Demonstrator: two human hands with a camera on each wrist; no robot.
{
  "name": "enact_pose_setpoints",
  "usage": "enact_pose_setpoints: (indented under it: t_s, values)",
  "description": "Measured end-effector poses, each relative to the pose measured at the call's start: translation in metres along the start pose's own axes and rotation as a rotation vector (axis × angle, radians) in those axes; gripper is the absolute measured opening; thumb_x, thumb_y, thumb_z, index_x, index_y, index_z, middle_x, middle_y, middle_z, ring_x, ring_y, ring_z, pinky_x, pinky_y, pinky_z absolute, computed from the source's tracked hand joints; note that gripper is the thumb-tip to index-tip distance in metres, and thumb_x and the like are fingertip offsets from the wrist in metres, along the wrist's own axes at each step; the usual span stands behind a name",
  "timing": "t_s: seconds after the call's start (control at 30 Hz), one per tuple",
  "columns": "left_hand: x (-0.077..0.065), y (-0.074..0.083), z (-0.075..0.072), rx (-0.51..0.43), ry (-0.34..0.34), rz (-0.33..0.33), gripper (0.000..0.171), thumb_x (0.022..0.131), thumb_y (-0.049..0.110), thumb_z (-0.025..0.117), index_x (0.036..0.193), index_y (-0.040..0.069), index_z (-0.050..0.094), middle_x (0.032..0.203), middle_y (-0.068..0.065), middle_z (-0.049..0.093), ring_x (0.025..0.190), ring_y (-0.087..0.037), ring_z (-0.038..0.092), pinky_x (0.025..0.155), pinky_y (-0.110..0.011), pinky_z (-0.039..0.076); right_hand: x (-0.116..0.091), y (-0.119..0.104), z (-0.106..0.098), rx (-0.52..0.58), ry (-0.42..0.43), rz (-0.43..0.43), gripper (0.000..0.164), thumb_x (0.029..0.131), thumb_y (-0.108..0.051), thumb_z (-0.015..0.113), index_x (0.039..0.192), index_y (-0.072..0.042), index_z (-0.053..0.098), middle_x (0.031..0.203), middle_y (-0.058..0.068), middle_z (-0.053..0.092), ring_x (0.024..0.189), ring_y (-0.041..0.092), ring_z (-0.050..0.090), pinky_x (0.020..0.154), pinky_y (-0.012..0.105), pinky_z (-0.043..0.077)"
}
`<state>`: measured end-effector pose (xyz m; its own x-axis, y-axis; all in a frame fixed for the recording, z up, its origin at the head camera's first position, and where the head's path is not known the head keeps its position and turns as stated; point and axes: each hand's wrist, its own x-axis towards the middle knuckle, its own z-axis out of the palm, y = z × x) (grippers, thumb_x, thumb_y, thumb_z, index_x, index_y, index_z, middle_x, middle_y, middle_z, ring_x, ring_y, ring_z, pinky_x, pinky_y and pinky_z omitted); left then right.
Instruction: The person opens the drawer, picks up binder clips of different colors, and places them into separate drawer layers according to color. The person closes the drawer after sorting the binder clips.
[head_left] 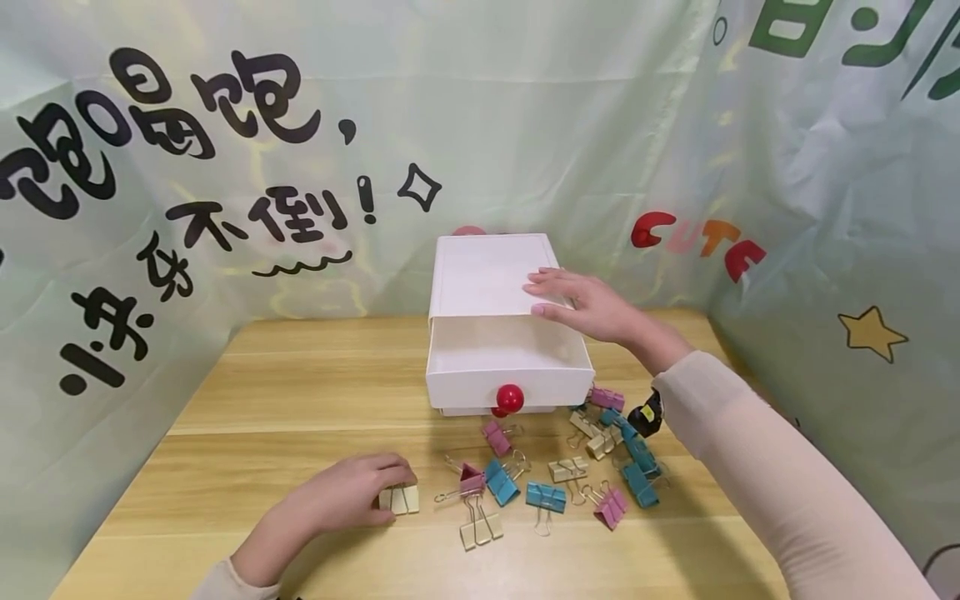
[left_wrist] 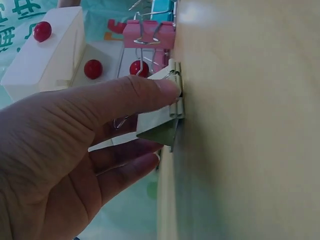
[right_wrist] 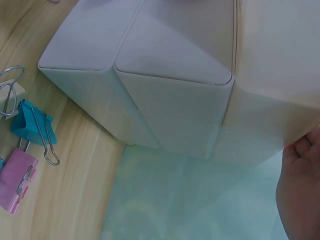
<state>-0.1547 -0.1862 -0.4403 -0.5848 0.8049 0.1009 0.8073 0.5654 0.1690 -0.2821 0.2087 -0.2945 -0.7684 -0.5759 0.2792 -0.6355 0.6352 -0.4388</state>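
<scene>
My left hand pinches a cream binder clip on the tabletop. In the left wrist view the thumb lies over the clip and the fingers come from below. A white drawer box stands at the back, its top drawer with a red knob pulled out. On the box's upper right edge rests my right hand, fingers extended. The right wrist view shows part of that hand against the box's side.
Pink, blue and cream binder clips lie in front of the box, including a blue clip, a pink clip and a cream clip. The wooden table meets a printed cloth backdrop behind and at the sides.
</scene>
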Motion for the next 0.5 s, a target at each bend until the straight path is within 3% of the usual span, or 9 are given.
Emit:
enact_pose_setpoints:
  t_s: [0.1, 0.33, 0.5]
  values:
    - [-0.003, 0.000, 0.000, 0.003, -0.009, -0.006, 0.047, 0.078, 0.028, 0.081, 0.120, 0.012, 0.067, 0.120, -0.001, 0.062, 0.107, -0.017, 0.061, 0.092, -0.034, 0.052, -0.001, 0.000, 0.000, 0.008, 0.002, 0.000, 0.049, 0.097, -0.043, 0.058, 0.139, -0.018, 0.057, 0.150, -0.001, 0.044, 0.144, 0.020, 0.027, 0.115, 0.052, 0.021]
    - [-0.009, -0.004, -0.003, -0.069, 0.007, -0.060, 0.038, 0.078, 0.016, 0.079, 0.114, 0.009, 0.069, 0.111, 0.002, 0.063, 0.084, -0.003, 0.059, 0.078, -0.026, 0.055, -0.001, 0.001, 0.001, 0.013, 0.008, -0.001, 0.049, 0.097, -0.044, 0.058, 0.138, -0.017, 0.058, 0.149, 0.000, 0.045, 0.144, 0.020, 0.028, 0.116, 0.052, 0.021]
    - [-0.013, -0.009, -0.007, -0.076, 0.068, -0.051, 0.029, 0.081, 0.012, 0.078, 0.108, 0.010, 0.069, 0.103, 0.004, 0.064, 0.086, -0.005, 0.061, 0.075, -0.025, 0.055, -0.001, 0.002, 0.002, 0.010, 0.009, 0.006, 0.050, 0.097, -0.044, 0.058, 0.139, -0.017, 0.057, 0.150, 0.000, 0.044, 0.144, 0.021, 0.027, 0.116, 0.052, 0.021]
